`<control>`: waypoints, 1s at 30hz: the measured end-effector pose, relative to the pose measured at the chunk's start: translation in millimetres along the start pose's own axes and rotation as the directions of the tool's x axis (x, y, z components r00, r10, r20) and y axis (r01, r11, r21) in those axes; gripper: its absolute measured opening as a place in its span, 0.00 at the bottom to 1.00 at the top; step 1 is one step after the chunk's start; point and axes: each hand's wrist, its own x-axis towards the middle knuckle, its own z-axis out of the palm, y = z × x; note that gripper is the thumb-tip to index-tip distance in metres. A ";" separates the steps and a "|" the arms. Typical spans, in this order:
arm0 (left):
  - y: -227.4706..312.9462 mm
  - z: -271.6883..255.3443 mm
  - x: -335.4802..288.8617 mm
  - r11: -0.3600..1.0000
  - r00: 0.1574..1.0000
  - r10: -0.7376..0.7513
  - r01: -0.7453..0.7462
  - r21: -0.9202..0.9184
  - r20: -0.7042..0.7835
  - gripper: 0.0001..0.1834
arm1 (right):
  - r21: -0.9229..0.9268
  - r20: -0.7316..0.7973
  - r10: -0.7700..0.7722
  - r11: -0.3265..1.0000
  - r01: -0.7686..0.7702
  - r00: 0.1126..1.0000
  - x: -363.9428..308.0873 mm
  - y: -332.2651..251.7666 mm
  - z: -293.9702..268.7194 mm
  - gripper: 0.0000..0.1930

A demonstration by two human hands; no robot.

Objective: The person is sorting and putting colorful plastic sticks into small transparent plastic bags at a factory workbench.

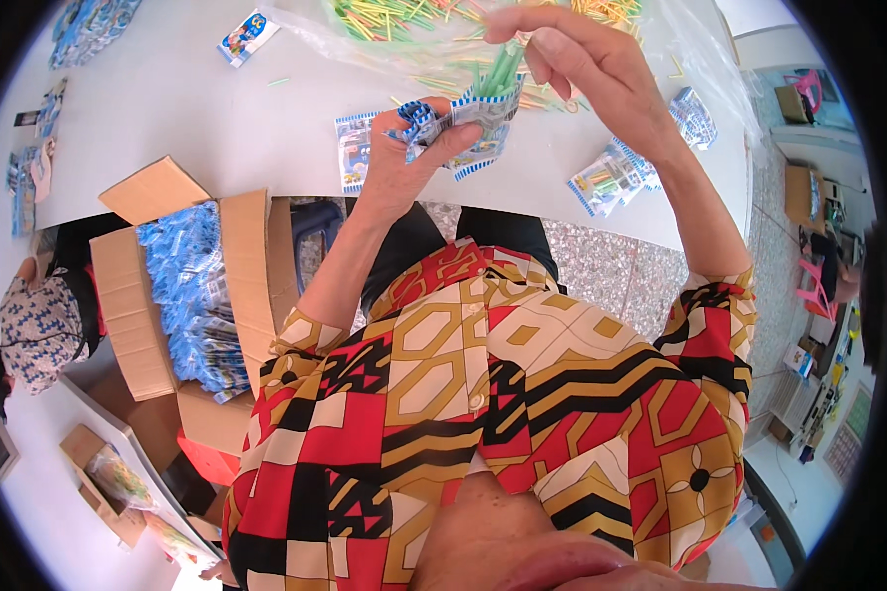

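Observation:
My left hand [396, 167] is closed around an upright blue-and-white plastic packet [488, 120], its mouth facing away from me. More blue-and-white packets [419, 120] are bunched in the same hand. Thin green sticks [504, 69] stand up out of the packet's mouth. Over them, my right hand [596, 67] has thumb and fingers closed around the sticks' upper ends. Beside my left wrist, flat packets [353, 148] lie on the white table. To the right, under my right forearm, are several packets [609, 179] with coloured sticks showing through.
Piles of yellow, green and orange sticks [394, 18] lie on clear plastic [315, 34] at the far side. A cardboard box [128, 305] full of blue packets stands at my left. A single packet [247, 37] lies far left. Another person [44, 330] works at the left edge.

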 end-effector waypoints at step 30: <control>-19.2 15.5 -6.4 0.982 0.983 -0.183 0.184 0.053 -0.024 0.12 | 0.181 -0.771 0.189 0.981 -0.075 0.608 -145.5 168.5 38.4 0.06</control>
